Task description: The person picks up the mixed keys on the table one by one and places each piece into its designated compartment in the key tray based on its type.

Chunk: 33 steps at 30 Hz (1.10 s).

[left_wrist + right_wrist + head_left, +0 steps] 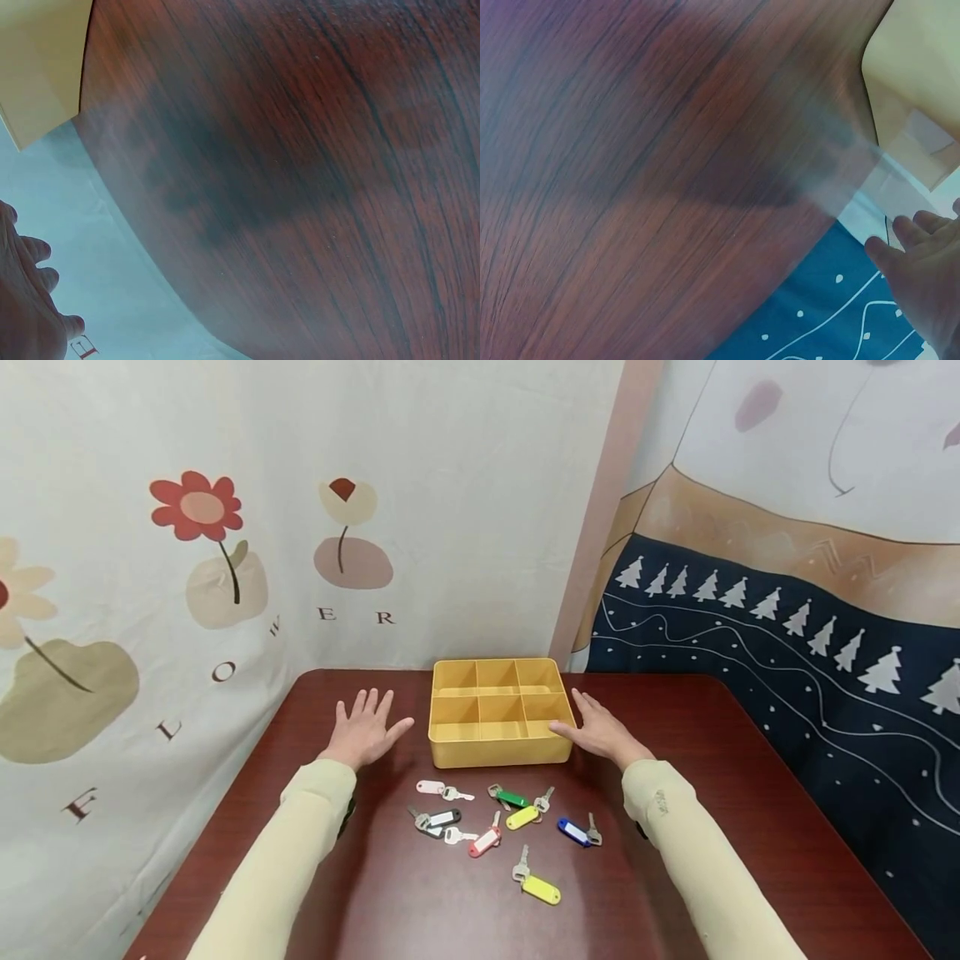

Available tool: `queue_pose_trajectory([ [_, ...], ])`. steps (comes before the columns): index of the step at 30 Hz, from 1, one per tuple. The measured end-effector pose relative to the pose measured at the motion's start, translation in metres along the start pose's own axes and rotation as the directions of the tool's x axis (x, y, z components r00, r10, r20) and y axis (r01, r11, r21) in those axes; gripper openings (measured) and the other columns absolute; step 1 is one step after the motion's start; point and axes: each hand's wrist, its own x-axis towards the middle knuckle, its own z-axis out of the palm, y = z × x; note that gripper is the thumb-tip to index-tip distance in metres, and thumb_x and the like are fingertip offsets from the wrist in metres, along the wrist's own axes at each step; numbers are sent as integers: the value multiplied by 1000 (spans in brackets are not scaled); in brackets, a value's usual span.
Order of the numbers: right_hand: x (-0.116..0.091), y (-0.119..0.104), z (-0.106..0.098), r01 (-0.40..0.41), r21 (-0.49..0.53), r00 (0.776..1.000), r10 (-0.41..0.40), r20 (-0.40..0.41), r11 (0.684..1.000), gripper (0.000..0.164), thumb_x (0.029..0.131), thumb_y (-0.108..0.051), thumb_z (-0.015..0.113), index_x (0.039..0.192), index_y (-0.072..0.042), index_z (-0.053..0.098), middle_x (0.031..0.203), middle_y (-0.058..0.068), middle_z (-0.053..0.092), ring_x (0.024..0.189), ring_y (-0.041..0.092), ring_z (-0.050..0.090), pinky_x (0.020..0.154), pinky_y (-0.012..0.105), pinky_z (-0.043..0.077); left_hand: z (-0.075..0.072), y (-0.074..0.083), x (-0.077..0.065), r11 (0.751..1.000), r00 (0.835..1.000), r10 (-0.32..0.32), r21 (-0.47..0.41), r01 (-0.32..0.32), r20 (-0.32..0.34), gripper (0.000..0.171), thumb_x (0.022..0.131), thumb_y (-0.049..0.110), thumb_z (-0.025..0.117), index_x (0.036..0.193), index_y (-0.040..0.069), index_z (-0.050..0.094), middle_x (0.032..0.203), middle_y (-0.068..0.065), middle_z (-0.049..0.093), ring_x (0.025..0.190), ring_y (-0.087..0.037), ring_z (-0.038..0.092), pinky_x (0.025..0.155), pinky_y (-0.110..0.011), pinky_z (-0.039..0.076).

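A yellow box (498,753) with several compartments stands near the table's back edge. My left hand (362,733) is spread, fingers straight, to the left of the box and apart from it; the left wrist view shows its fingers (45,279) at the lower left. At the box's right side is my right hand (600,731), fingers straight, thumb across the front right corner; I cannot tell whether it touches. In front lie several keys with tags: white (431,787), black (442,818), red (484,842), green (513,798), yellow (522,817), blue (574,832) and another yellow tag (542,889).
The dark red-brown wooden table (420,918) has rounded back corners. Behind it hangs a pale flower-print curtain (480,527). A dark blue cloth with white trees (825,693) hangs along the right side.
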Motion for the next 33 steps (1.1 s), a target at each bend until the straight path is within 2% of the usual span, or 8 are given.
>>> queue_pose_trajectory([
  [7,7,-6,8,20,153,1000,-19,-12,988,106,86,-57,69,160,-10,10,159,20,21,141,38,28,112,62,24,0,3,2,999,1000,18,-33,-18,-8,85,101,63,32,158,2,16,160,-28,16,148,-45,5,112,-68,-1],
  [10,9,-7,13,19,184,1000,-18,-8,983,105,84,-54,73,160,-14,13,155,19,28,135,36,34,110,62,28,0,4,3,999,1000,18,-46,-18,-2,85,101,63,32,158,2,15,160,-27,16,148,-45,6,112,-68,-1],
  [15,9,-8,18,-7,192,1000,9,-8,981,105,84,-54,74,160,-15,13,154,21,32,131,38,39,109,62,29,-1,5,4,997,1000,29,-64,-30,-10,86,101,64,31,158,2,16,160,-26,17,148,-44,9,112,-68,1],
  [24,4,-10,21,-61,239,998,58,21,969,108,87,-53,71,160,-9,4,160,23,22,140,40,31,112,61,24,3,3,2,993,1000,19,-113,-18,8,91,99,69,25,158,1,14,160,-26,18,147,-45,9,112,-68,2],
  [33,-2,-12,22,-79,254,997,79,8,964,102,89,-51,70,161,-16,6,157,23,28,138,40,34,112,60,25,6,4,-1,985,1000,20,-173,-16,18,88,100,65,29,158,1,11,160,-26,17,147,-44,10,113,-66,3],
])
